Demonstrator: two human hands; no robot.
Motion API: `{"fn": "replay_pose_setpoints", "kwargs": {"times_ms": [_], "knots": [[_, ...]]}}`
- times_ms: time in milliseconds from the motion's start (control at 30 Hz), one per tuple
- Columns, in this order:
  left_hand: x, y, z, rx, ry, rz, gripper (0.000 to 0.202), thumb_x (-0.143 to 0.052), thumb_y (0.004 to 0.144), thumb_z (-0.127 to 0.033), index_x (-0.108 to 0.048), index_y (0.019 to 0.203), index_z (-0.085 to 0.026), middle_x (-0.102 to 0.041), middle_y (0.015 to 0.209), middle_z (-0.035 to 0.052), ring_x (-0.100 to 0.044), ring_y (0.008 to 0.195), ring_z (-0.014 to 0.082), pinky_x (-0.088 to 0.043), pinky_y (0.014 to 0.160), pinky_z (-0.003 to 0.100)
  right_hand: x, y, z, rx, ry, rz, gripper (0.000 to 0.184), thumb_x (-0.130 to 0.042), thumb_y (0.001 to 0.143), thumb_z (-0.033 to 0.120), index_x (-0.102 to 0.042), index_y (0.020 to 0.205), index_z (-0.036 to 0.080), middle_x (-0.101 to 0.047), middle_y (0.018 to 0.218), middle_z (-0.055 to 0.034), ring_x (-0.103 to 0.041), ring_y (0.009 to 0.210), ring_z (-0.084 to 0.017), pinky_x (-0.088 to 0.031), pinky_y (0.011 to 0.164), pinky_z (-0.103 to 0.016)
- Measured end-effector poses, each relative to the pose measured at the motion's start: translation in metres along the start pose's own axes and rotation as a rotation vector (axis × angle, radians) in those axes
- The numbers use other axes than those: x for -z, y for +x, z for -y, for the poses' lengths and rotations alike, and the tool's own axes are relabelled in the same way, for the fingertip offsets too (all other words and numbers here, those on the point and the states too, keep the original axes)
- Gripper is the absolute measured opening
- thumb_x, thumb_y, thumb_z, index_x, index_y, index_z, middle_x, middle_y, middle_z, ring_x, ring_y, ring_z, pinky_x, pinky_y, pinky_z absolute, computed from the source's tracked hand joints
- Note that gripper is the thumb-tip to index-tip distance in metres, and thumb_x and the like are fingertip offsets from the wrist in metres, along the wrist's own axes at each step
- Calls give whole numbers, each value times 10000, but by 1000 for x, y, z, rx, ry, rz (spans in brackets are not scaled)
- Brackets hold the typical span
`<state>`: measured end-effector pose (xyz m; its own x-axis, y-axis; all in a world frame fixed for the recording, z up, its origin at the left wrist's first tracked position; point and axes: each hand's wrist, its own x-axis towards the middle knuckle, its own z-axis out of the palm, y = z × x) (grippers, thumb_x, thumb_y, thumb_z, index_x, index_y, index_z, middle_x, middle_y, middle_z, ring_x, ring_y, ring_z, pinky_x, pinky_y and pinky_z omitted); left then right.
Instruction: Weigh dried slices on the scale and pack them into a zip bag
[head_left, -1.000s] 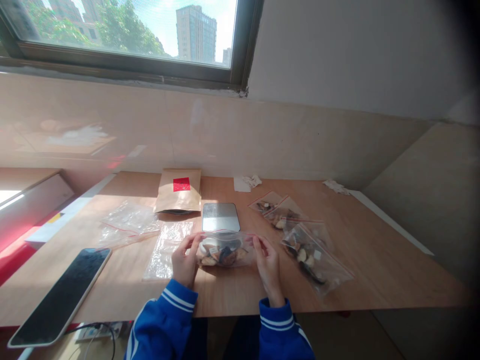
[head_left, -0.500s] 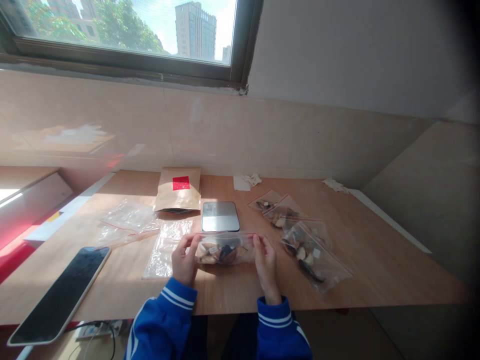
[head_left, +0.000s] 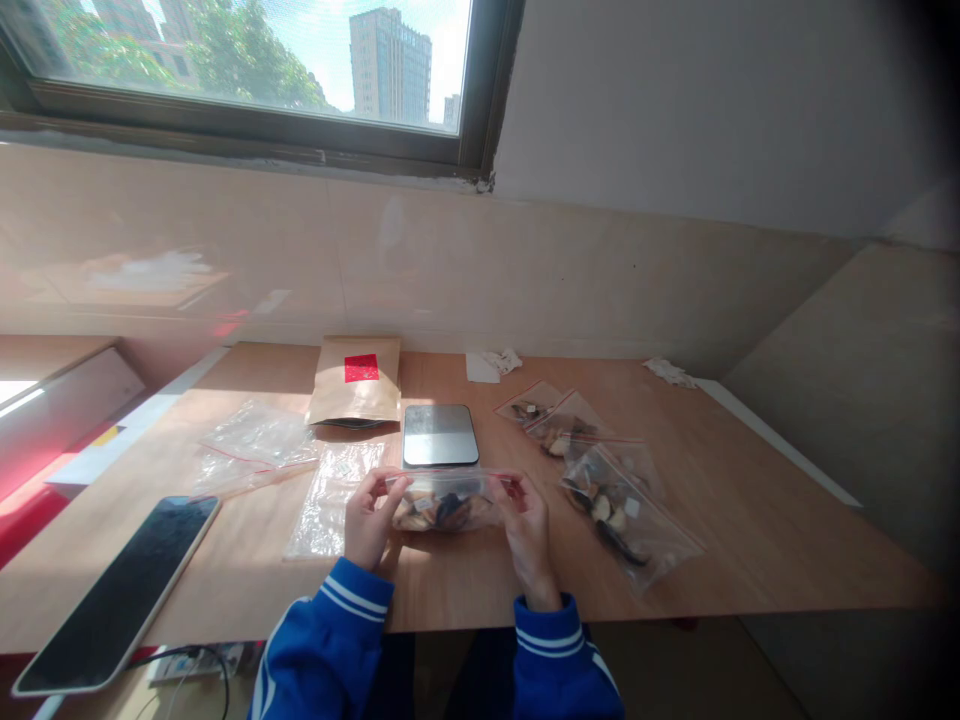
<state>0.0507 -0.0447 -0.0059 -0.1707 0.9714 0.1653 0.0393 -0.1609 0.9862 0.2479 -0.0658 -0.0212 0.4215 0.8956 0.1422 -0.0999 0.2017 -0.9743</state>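
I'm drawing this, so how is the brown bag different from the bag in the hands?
The brown bag is opaque; the held bag is clear, with dark and pale pieces showing. The brown bag rests on the table; the left hand and right hand grip the held bag. Both show some red.

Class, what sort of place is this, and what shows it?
Probably an indoor work corner: a dark-framed glass window, a light-brown wood-grained table, and a flat, silver-topped, square device, perhaps a scale.
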Motion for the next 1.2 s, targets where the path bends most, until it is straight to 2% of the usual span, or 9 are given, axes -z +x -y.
{"fn": "replay_pose_setpoints", "kwargs": {"times_ms": [167,267,367,433,533,667,967,1067,1200], "knots": [[1,0,4,2,-23,-35,271,-675,733,-407,-628,824,-156,-681,766,38,-659,781,186,-508,731,289,-1,-1,-2,-34,22,9,301,-707,727,426,-624,855,167,-687,838,-42,-642,817,-188,-516,783,-343],[0,-1,3,2,-88,9,268,-670,741,-397,-615,845,-156,-671,793,37,-646,792,173,-508,738,281,-2,-2,0,-34,80,99,275,-672,764,432,-608,855,180,-688,902,-46,-642,890,-192,-498,855,-354],[-2,-3,0,31,-107,60,289,-668,749,-388,-624,929,-166,-662,831,29,-632,776,151,-506,705,258,-3,-4,3,-77,146,191,321,-637,791,459,-593,970,197,-693,969,-55,-648,937,-203,-496,876,-359],[-3,-3,-1,33,-83,96,276,-674,748,-384,-644,913,-165,-659,842,30,-622,768,145,-498,679,245,-4,-4,4,-105,143,204,383,-643,783,474,-589,1041,196,-700,954,-58,-656,919,-210,-508,854,-360],[-3,-2,1,-2,-44,128,246,-675,748,-387,-670,824,-154,-662,831,43,-617,784,159,-495,685,253,-6,-4,3,-77,68,189,358,-668,764,466,-640,967,172,-705,905,-59,-654,878,-206,-510,837,-353],[-3,0,3,-66,31,67,256,-675,742,-405,-680,797,-155,-669,797,48,-620,788,176,-491,736,285,-6,-2,-2,-28,-10,146,301,-666,769,443,-676,866,159,-699,859,-53,-642,856,-200,-500,828,-345],[-2,-4,2,-172,163,-44,216,-662,761,-385,-662,749,-169,-628,724,14,-570,700,140,-454,703,268,-2,1,-16,15,-32,80,251,-693,761,400,-696,869,174,-687,851,-35,-622,841,-177,-476,823,-316],[-1,-3,3,-121,129,7,252,-650,766,-415,-647,763,-162,-627,748,21,-587,723,150,-467,704,273,-3,0,-13,-33,28,115,238,-684,770,398,-691,873,183,-688,860,-35,-627,856,-183,-481,832,-322],[-2,-3,5,-54,23,115,316,-627,777,-452,-632,892,-158,-645,875,46,-618,815,170,-495,725,283,-7,-3,-2,-38,91,255,251,-639,812,389,-682,975,202,-684,1028,-55,-617,988,-201,-457,921,-341]]}}
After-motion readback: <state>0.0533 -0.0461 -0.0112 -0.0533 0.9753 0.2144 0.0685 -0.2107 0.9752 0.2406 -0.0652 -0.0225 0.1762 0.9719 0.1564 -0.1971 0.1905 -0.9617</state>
